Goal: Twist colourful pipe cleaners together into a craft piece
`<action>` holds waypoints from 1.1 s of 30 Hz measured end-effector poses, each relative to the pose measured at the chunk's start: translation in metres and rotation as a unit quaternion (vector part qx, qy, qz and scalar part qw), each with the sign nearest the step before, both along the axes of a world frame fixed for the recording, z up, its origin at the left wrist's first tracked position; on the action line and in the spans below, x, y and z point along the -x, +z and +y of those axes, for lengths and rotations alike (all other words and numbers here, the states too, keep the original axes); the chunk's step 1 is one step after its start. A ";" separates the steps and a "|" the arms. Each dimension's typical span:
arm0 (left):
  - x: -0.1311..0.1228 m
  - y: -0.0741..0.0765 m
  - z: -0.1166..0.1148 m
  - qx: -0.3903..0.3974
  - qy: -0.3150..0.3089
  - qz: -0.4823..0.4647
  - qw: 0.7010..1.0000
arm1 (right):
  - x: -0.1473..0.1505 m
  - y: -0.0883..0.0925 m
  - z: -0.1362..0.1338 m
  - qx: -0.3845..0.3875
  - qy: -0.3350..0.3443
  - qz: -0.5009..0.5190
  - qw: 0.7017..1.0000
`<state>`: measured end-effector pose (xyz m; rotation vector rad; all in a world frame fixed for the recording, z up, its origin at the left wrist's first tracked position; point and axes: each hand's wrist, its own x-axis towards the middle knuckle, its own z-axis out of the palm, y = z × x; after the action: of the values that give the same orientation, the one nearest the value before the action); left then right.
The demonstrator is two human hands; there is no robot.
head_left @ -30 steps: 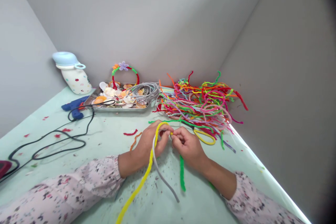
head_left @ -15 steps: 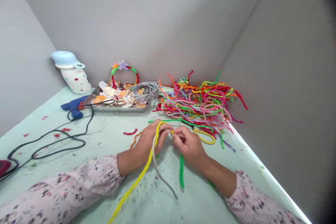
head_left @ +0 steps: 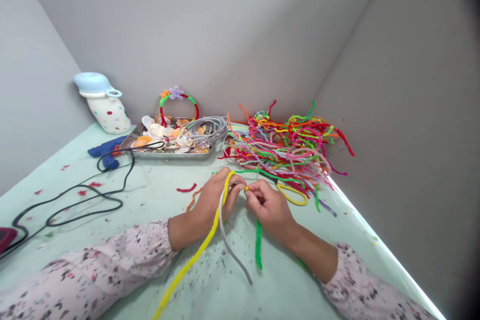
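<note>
My left hand [head_left: 215, 197] is closed in a pinch on a yellow pipe cleaner [head_left: 198, 255] and a grey wire [head_left: 233, 255]. The yellow strand drapes over that hand and trails down to the lower left; the grey one curves down in front. Close by on the right, my right hand [head_left: 272, 207] pinches the wrapped yellow end between thumb and forefinger. Below it a green pipe cleaner [head_left: 258, 247] sticks out, its upper part hidden. Yellow-handled scissors [head_left: 292, 194] lie just beyond my right hand.
A heap of colourful pipe cleaners [head_left: 277, 147] lies at the back right. Behind my left hand, a metal tray [head_left: 168, 156] holds shells and coiled grey wire [head_left: 210, 130]. A headband [head_left: 197, 110], blue glue gun [head_left: 107, 149], black cord [head_left: 122, 205] and bottle [head_left: 107, 110] are leftward.
Both hands keep almost the same place and grip. The hanging ends of the yellow pipe cleaner, the grey wire and the green pipe cleaner have shifted very slightly left.
</note>
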<state>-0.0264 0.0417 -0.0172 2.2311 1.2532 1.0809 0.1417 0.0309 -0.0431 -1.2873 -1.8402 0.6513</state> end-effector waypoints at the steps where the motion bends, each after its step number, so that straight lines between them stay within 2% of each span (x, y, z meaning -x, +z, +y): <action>1: 0.000 0.001 0.000 -0.004 -0.001 0.006 1.000 | 0.000 0.000 0.000 -0.002 0.000 -0.001 1.000; 8: 0.000 -0.002 0.002 -0.005 -0.003 0.008 1.000 | 0.000 0.001 0.001 0.003 0.007 0.001 1.000; 13: 0.002 -0.007 0.001 0.022 -0.023 -0.040 0.999 | -0.003 0.000 0.003 0.026 0.041 0.029 0.998; 18: 0.011 -0.010 0.007 0.044 -0.096 -0.093 0.990 | -0.003 0.004 -0.001 0.054 0.098 0.043 0.993; 22: 0.013 -0.006 0.013 0.134 -0.029 -0.184 0.973 | -0.002 0.007 -0.005 0.045 0.137 0.036 0.989; 27: 0.010 -0.003 0.015 0.179 0.014 -0.292 0.939 | -0.002 0.008 -0.006 0.050 0.146 0.042 0.987; 30: 0.012 -0.005 0.020 0.174 0.038 -0.338 0.924 | -0.003 0.008 -0.008 0.052 0.159 0.041 0.985; 33: 0.017 -0.005 0.029 0.136 0.078 -0.364 0.918 | -0.003 0.007 -0.009 0.049 0.171 0.042 0.983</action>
<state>-0.0435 0.0703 -0.0225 1.3293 1.1489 1.4959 0.1447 0.0216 -0.0359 -0.9934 -1.9978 0.9746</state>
